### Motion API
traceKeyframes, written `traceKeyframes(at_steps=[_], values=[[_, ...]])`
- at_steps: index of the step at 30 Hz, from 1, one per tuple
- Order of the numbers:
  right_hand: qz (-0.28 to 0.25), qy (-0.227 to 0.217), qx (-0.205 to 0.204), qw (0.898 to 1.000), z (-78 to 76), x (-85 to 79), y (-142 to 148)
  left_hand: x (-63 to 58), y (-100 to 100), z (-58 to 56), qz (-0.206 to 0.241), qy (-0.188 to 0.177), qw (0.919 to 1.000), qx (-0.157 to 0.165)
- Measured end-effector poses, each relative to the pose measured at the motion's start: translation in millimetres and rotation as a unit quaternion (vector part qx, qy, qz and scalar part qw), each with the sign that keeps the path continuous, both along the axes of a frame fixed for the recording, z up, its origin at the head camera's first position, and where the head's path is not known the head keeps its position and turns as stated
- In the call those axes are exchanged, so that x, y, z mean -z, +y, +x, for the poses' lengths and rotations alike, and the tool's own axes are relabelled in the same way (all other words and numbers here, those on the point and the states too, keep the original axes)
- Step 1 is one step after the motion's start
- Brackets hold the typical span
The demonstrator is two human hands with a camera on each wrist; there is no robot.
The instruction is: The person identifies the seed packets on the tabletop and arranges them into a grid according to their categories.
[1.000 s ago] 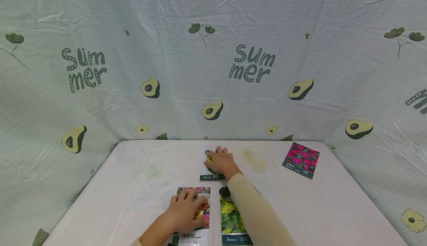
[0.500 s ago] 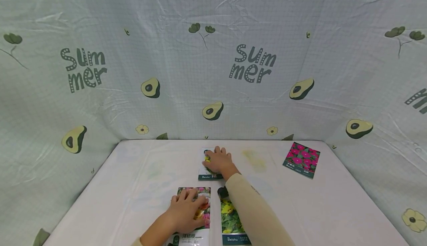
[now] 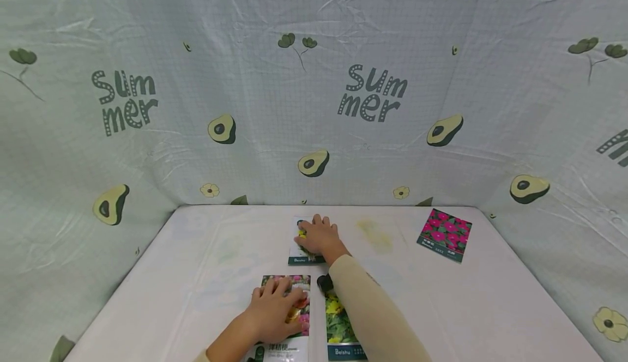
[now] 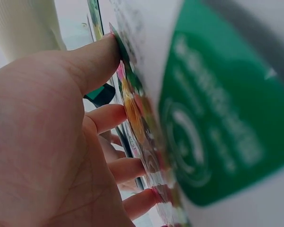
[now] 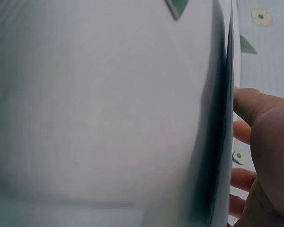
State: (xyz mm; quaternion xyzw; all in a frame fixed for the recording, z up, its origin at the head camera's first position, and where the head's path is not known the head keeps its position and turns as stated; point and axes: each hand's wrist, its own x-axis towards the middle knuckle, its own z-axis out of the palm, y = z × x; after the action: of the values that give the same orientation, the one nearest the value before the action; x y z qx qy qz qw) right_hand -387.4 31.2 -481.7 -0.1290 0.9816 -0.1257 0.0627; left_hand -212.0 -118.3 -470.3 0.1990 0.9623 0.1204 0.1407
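Note:
My left hand (image 3: 272,313) rests, fingers spread, on a flower seed packet (image 3: 289,349) with a colourful top and white lower part. In the left wrist view its fingertips press on the printed face of that packet. Farther back, my right hand (image 3: 320,237) lies over a white seed packet (image 3: 296,260) with yellow flowers and a dark green bottom strip, hiding much of it. Its fingertips touch this packet's face. The right wrist view shows the right hand (image 5: 274,151) behind a pale, blurred surface.
A yellow-flower seed packet (image 3: 338,326) lies right of the left hand, partly under the right sleeve (image 3: 370,307). A small black object (image 3: 324,283) shows beside that sleeve. A pink-flower packet (image 3: 445,234) lies tilted at the white table's (image 3: 490,307) back right. A printed curtain (image 3: 265,89) hangs behind.
My right hand and the white packet under it have slid slightly to the left. The left hand and its packet stay practically still.

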Motion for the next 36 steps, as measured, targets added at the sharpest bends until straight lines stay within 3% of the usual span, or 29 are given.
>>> traceKeyframes(at_steps=[8,21,36], values=[[0.0,0.009,-0.004,1.0,0.3,2.7,-5.1,4.3,0.2,-0.5,0.002,0.004,1.0,-0.001],[0.018,0.01,-0.007,1.0,-0.4,3.1,-14.6,-1.8,4.6,0.9,-0.012,-0.014,0.9997,-0.014],[0.014,0.029,0.0,0.999,7.6,-4.4,-21.3,9.7,-0.8,-3.7,-0.008,-0.003,1.0,0.002]])
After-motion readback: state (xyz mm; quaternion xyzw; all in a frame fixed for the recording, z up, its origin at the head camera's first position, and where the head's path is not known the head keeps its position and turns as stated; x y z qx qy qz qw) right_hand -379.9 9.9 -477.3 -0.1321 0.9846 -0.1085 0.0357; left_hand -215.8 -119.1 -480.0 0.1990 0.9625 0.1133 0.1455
